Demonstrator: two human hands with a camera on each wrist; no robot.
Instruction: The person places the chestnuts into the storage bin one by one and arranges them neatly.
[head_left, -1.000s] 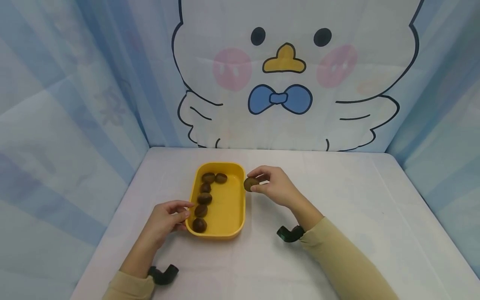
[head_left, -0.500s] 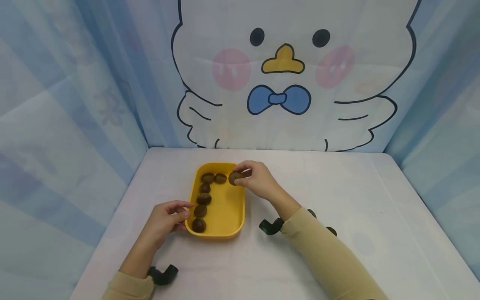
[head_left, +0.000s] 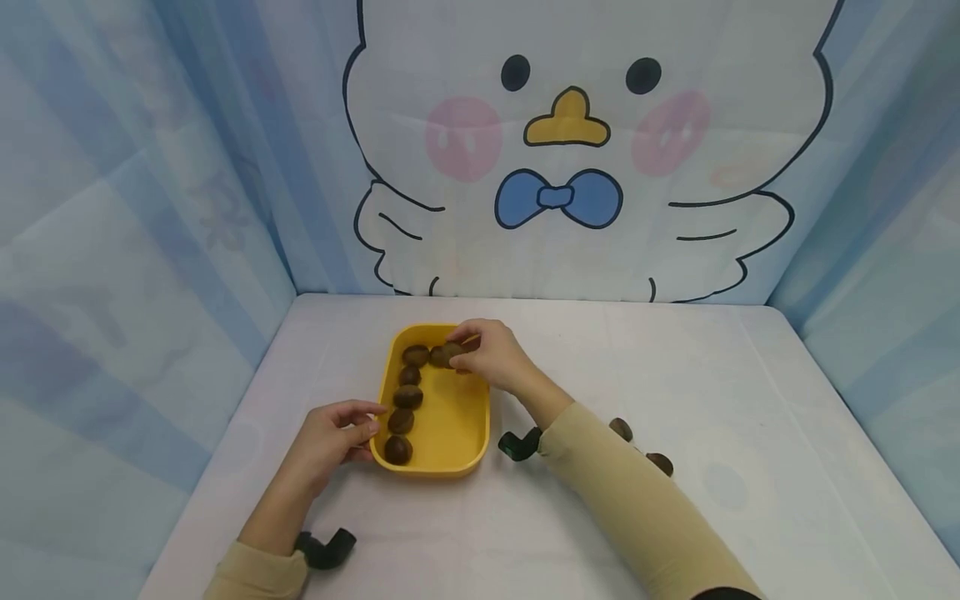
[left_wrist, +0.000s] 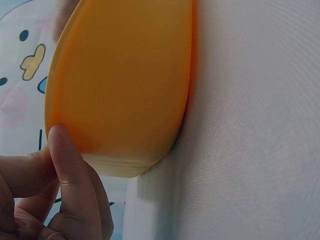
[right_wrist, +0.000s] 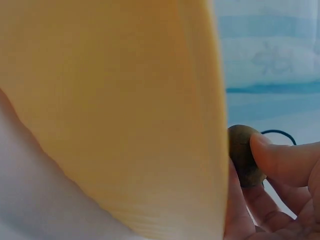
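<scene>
A shallow yellow tray (head_left: 453,429) lies on the table, with brown chestnuts (head_left: 408,397) lined up along its left side and one more beside them at the far end. My right hand (head_left: 491,358) reaches over the far right rim and pinches a chestnut (right_wrist: 244,155) between thumb and fingers, close to the row's far end. Whether the held chestnut touches the tray floor cannot be made out. At the near left, my left hand (head_left: 330,437) grips the tray's rim, its thumb (left_wrist: 70,170) against the yellow wall.
Two loose chestnuts (head_left: 621,429) lie on the white table to the right, next to the right sleeve (head_left: 630,500). Dark bands with a curved piece (head_left: 327,550) sit at both wrists. A printed curtain (head_left: 555,250) stands behind the table.
My right hand has carried its chestnut leftward from outside the tray to inside it, near the far row. Two chestnuts on the table have come out from behind the right arm. My left hand stays put.
</scene>
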